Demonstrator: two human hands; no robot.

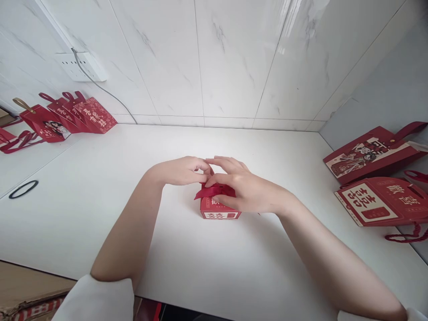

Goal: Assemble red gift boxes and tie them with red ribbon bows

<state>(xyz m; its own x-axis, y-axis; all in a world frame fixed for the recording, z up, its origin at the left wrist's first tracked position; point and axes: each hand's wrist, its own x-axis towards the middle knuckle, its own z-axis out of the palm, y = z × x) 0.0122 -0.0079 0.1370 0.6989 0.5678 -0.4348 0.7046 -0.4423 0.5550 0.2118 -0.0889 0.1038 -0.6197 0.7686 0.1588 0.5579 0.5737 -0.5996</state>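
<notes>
Red ribbon [206, 193] tops the small box [220, 216] on the white table [187, 267]; our right hand [240, 185] touches it, our left hand [185, 171] curls beside; we cannot tell whether either grips.

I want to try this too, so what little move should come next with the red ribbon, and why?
Maybe the right hand should gently smooth the red ribbon while the left hand steadies the small box. The ribbon looks bunched across the box's top, one end sticks out past its left side, and both hands are right there.
</notes>
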